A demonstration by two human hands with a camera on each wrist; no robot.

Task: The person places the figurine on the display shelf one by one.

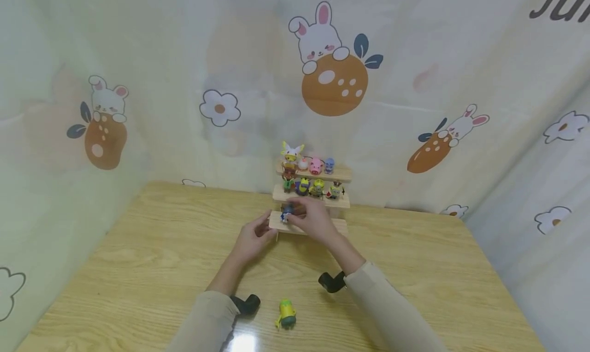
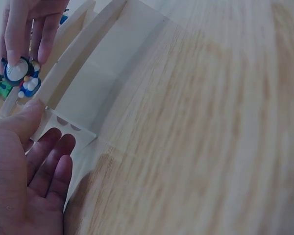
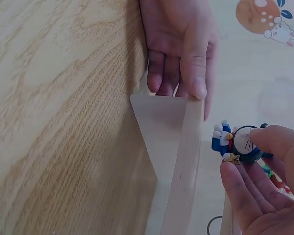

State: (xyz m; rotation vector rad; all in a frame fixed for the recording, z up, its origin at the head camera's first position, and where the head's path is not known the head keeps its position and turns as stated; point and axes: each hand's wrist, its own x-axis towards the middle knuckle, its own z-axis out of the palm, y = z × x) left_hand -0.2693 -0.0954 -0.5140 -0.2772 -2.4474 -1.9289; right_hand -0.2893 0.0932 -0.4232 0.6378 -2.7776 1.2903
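My right hand (image 1: 317,223) pinches a small blue cat figurine (image 3: 245,142) with a white whiskered face, between thumb and fingers. It is over the left part of the lowest board (image 1: 339,226) of a three-tier wooden display stand. In the right wrist view the figurine lies sideways in the frame, its white feet toward the board. My left hand (image 1: 252,240) grips the left end of that board, thumb on the board's end and fingers by the clear side panel (image 2: 68,125). On the middle tier stand several figurines, among them a yellow helmeted one (image 1: 317,188).
A pink pig figurine (image 1: 315,166), a blue one (image 1: 329,165) and a white-eared yellow one (image 1: 291,152) stand on the top tier. A yellow-green figurine (image 1: 287,313) lies on the wooden table (image 1: 415,270) between my forearms. A printed curtain (image 1: 258,152) hangs behind the stand.
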